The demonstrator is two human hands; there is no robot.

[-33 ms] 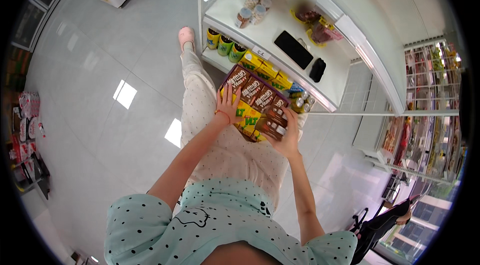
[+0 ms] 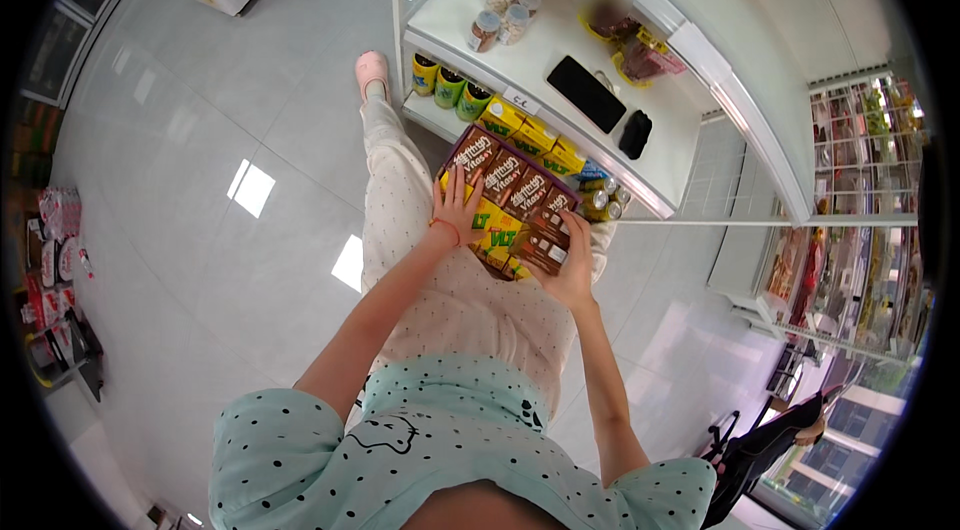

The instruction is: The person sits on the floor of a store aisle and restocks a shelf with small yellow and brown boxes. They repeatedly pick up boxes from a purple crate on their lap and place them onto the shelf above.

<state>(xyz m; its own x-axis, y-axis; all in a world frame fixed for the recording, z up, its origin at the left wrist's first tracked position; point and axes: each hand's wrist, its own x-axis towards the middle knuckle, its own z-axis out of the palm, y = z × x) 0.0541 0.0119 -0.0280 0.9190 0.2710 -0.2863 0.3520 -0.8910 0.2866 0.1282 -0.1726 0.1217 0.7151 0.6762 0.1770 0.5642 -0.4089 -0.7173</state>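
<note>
In my lap rests a purple-rimmed box (image 2: pixel 571 193) packed with drink cartons. Brown cartons (image 2: pixel 502 178) fill its far side and yellow cartons (image 2: pixel 503 233) its near side. My left hand (image 2: pixel 458 211) lies over the left part of the box, fingers stretched across the brown and yellow cartons. At the right end, my right hand (image 2: pixel 568 265) is curled round a brown carton (image 2: pixel 541 251) that lies turned, its side facing up. The undersides of the right fingers are hidden.
Just beyond the box stands a white shelf unit (image 2: pixel 450 42). On its lower level are yellow cartons (image 2: pixel 535 137), green and yellow cans (image 2: pixel 447 88) and more cans (image 2: pixel 602 203). A phone (image 2: pixel 586 93), a small black case (image 2: pixel 635 135) and lidded jars (image 2: pixel 514 23) sit above.
</note>
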